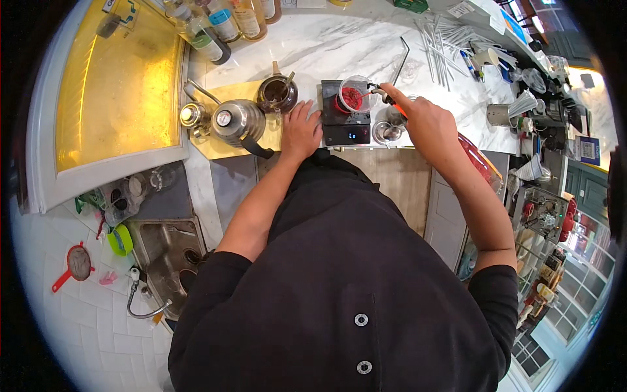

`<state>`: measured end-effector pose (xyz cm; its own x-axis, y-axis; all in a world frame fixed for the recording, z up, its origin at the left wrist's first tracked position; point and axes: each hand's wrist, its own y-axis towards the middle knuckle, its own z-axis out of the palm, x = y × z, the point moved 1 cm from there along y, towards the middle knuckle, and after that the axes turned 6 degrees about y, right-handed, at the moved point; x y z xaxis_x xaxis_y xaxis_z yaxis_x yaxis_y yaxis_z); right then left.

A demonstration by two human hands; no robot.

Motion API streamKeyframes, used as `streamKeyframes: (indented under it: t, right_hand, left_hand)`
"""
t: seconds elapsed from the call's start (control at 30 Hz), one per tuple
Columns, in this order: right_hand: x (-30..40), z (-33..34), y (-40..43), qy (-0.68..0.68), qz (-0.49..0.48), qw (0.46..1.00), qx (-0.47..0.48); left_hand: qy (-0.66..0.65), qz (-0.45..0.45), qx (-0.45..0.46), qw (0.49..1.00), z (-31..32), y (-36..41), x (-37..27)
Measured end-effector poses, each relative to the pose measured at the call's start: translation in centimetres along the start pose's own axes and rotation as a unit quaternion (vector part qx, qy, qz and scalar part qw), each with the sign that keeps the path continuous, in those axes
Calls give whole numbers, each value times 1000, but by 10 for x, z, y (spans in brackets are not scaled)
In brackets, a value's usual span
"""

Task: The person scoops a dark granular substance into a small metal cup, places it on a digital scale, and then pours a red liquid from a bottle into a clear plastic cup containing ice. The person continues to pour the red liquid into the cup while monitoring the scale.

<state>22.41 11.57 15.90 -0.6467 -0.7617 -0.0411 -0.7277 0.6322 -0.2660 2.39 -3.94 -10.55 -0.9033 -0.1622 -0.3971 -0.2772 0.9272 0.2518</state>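
My right hand [431, 125] grips the neck of a tilted bottle of red liquid [482, 164], whose body extends behind my forearm. From its pourer spout a thin red stream runs into a clear plastic cup [363, 84]. Red liquid covers the bottom of the cup, which stands on a black digital scale [338, 118] with a lit display. My left hand [302, 131] lies empty at the counter's front edge, fingers spread, between the scale and a light wooden board [272, 139]. A glass teapot with dark contents [277, 94] and a steel gooseneck kettle [237, 120] are on that board.
Beside the scale sits a small metal jigger [386, 132]. Several bottles [205, 41] line the back left. Wrapped straws [437, 51] are spread at the back right, near a metal straw holder [498, 115]. A steel sink [164, 245] is at lower left.
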Motion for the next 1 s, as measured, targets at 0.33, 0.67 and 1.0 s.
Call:
streamKeyframes:
  t: [0.33,0.67,1.0]
  right_hand:
    - [-8,-3,9,-28,10,998,-49]
    - [-10,5,-5,-58,32,997,-26]
    - [8,9,4,-30,22,999,-25]
  left_hand:
    - [-9,7,8,1000,1,-1,4]
    - [-15,10,2,1000,1,-1,3]
    - [-2,13,9,1000,1,1,4]
